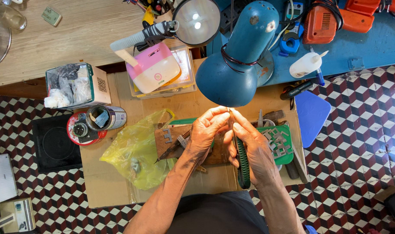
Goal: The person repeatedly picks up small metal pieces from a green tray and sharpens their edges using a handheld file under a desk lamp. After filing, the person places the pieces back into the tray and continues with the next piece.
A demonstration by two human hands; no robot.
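While both hands met under the lamp, entries ran left to right.

Open carton (78, 84): at 10 o'clock of the hands; thin card, stuffed with crinkled clear bags, mouth up for reach.
Metal can (106, 118): just right of the carton; lay on its side across a red round lid (76, 130).
Yellow bag (137, 149): soft, wrinkled plastic film, slumped at 9 o'clock of the left hand.
Left hand (206, 132): fingertips pinched on the tip of the tool, steadying it; what else they held, too small to tell.
Green-handled tool (242, 162): ribbed grip, slim metal shaft; stood nearly upright between the hands, tip raised into the light.
Right hand (254, 149): clenched around the tool's handle.
Blue lamp (238, 60): chipped enamel shade at 12 o'clock, tilted down onto the fingertips.
Green tray (280, 143): at 3 o'clock; held small flat metal pieces, close by.
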